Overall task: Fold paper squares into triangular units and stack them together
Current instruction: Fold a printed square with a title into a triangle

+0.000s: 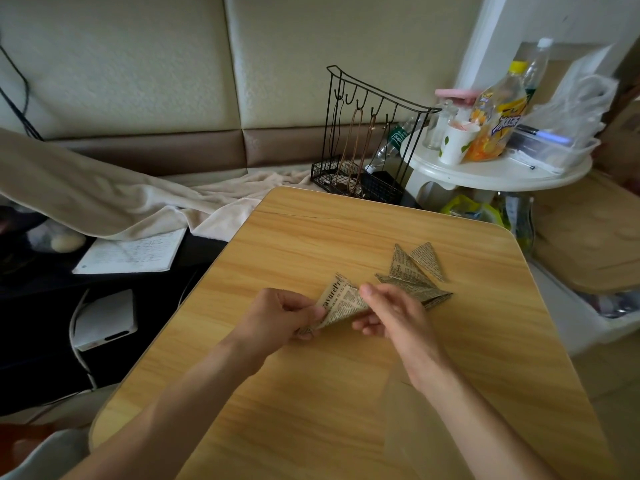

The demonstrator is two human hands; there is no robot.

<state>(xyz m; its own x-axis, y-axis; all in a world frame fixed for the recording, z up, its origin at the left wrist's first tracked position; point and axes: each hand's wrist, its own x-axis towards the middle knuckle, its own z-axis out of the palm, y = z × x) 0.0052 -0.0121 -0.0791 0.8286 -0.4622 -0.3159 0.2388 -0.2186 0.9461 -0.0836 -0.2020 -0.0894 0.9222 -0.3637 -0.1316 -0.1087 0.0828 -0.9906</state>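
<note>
A folded piece of newsprint-patterned paper (341, 303) is held just above the wooden table (311, 393), between both hands. My left hand (282, 317) pinches its left lower edge with curled fingers. My right hand (391, 315) grips its right side, thumb on top and fingers beneath. To the right of the hands, a cluster of folded triangular units (414, 271) of the same paper lies on the table, overlapping one another, with points sticking up and outward.
A black wire rack (363, 140) stands beyond the table's far edge. A white round side table (498, 168) carries a juice bottle (498, 116), cup and plastic bin. A beige blanket (104, 199), a notebook (131, 252) and a white box (104, 318) lie to the left.
</note>
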